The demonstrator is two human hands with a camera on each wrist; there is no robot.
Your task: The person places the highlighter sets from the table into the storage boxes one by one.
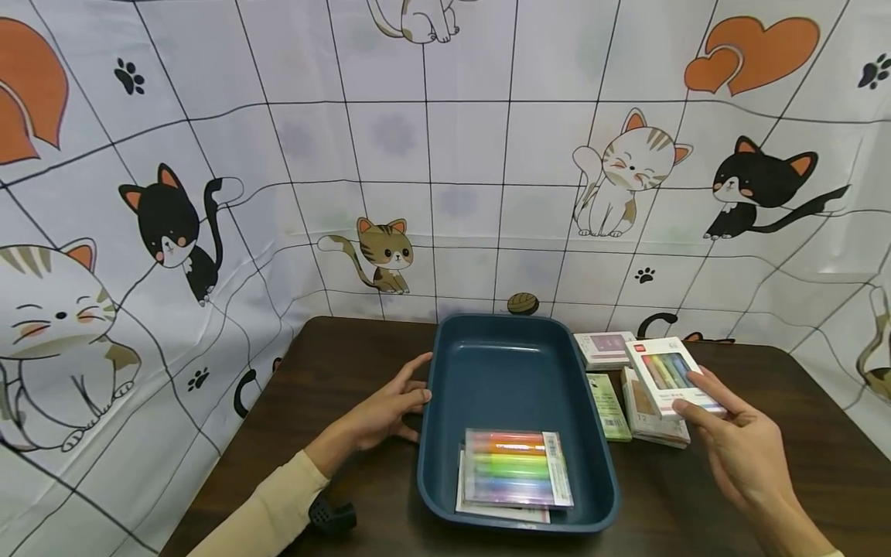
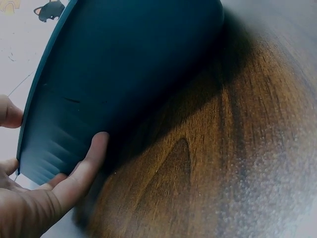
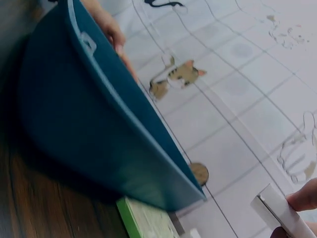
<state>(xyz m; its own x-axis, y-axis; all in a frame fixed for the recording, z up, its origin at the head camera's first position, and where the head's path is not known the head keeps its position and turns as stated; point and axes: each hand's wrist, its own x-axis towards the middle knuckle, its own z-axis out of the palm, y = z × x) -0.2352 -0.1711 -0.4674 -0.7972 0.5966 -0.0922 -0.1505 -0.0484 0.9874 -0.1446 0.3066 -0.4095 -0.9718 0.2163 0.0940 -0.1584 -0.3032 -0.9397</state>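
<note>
My right hand (image 1: 748,445) pinches a white box with a picture of coloured sticks (image 1: 671,374) between thumb and fingers, above the other boxes to the right of the tray. In the right wrist view, the end of that white box (image 3: 277,210) shows at lower right. My left hand (image 1: 379,410) touches the left side of a dark blue tray (image 1: 511,379); in the left wrist view its fingers (image 2: 84,173) lie against the outer wall. Inside the tray's near end, a clear pack of rainbow-coloured pens (image 1: 515,468) lies on a white flat pack (image 1: 501,510).
Right of the tray lie a pale pink-and-white box (image 1: 604,348), a green box (image 1: 608,406) and a stack of boxes (image 1: 657,422). A black object (image 1: 332,516) is by the left forearm. A cat-print curtain (image 1: 466,155) hangs behind the dark wooden table (image 1: 362,348).
</note>
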